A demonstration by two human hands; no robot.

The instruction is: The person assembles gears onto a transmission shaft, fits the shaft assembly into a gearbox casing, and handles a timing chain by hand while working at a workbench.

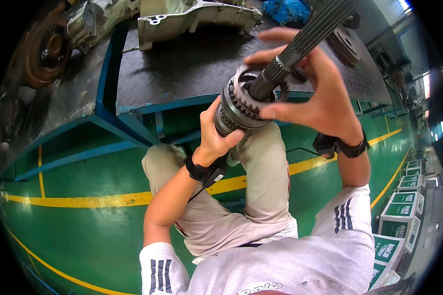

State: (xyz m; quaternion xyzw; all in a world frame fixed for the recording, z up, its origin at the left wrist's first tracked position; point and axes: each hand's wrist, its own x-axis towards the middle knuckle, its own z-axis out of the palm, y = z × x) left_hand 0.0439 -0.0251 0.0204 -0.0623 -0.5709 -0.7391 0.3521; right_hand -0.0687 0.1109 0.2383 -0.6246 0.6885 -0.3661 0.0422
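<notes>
A splined metal shaft [300, 46] slants from the upper right down into a round gear assembly [225, 112] held above my knees. My left hand [212, 140] is closed around the lower left side of this assembly, thumb at the front. Around the shaft, at the assembly's upper face, sits a thin toothed synchronizer ring [238, 84], slightly tilted. My right hand [327, 101] curves about the shaft, with its thumb at the ring's lower edge and its fingers near the upper edge; these fingers are a little blurred. Whether the ring is fully seated cannot be made out.
Ahead stands a workbench with a dark tread-plate top [182, 78] and blue frame. On it are a cast metal housing [197, 22], a blue part [286, 10] and a round disc [346, 46]. A rusty wheel-like part [47, 54] lies left. Green-and-white boxes [401, 205] line the right.
</notes>
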